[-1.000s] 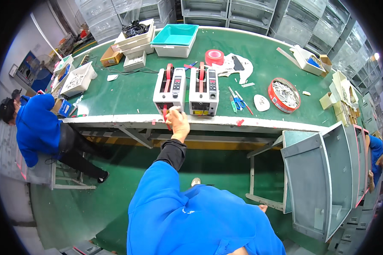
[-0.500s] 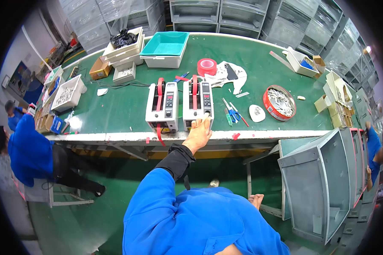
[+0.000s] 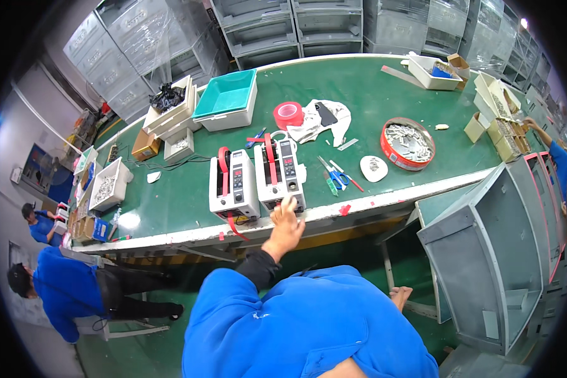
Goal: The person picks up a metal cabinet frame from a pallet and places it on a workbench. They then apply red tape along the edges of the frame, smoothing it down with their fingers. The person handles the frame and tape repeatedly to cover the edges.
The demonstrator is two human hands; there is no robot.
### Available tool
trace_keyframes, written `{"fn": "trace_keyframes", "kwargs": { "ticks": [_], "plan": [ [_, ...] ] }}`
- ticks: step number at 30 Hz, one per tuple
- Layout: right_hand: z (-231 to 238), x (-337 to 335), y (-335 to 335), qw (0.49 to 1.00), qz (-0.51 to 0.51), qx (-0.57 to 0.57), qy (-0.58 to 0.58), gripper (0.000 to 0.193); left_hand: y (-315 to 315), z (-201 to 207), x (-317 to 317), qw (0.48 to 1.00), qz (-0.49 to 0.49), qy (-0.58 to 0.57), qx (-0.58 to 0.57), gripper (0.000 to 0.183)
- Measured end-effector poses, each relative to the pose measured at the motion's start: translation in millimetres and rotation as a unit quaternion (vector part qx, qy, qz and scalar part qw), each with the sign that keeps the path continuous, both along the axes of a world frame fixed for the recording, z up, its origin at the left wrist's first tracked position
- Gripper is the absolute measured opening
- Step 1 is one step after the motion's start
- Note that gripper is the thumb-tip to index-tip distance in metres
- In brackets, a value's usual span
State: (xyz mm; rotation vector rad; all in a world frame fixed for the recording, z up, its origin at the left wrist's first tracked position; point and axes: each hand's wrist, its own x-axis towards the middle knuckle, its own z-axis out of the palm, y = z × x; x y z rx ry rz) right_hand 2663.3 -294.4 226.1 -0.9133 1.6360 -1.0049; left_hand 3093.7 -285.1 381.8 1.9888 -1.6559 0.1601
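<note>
My left hand [image 3: 285, 230] is open at the lower front of the right-hand tape dispenser [image 3: 280, 170], fingers spread and thumb apart. Its fingertips overlap the machine's front edge; whether they touch is unclear. A roll of red tape runs through this white machine. Beside it on the left stands a matching tape dispenser [image 3: 234, 184], from which a red tape strip [image 3: 234, 225] hangs past the table edge. My right hand [image 3: 400, 297] is low at my right side, away from the table. My body partly hides it, and its finger position is unclear.
Right of the dispensers lie blue scissors [image 3: 337, 179], a red pen-like tool [image 3: 348, 177] and a round tin [image 3: 387, 148] of small white parts. Behind are a red tape roll [image 3: 288, 114] and a teal tray [image 3: 227, 94]. A grey crate [image 3: 466, 258] stands right; co-workers are on both sides.
My left hand has drawn back slightly from the right dispenser's front, and its fingers have spread. The view has turned, tilting the table. My right hand stays low at my side.
</note>
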Motion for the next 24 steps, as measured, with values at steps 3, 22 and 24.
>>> {"fn": "trace_keyframes", "kwargs": {
  "ticks": [3, 22, 24],
  "plan": [
    [6, 0, 7, 1.000, -0.011, 0.010, -0.009, 0.015, 20, -44, -13, 0.975, 0.132, 0.120, -0.136, 0.063],
    [60, 17, 56, 0.997, 0.072, -0.009, 0.011, 0.008, 4, -110, 13, 0.808, 0.208, 0.541, -0.100, 0.030],
    [55, 10, 78, 0.997, 0.072, 0.015, 0.023, 0.008, 17, -100, 2, 0.802, 0.219, 0.548, -0.096, 0.029]
  ]
}}
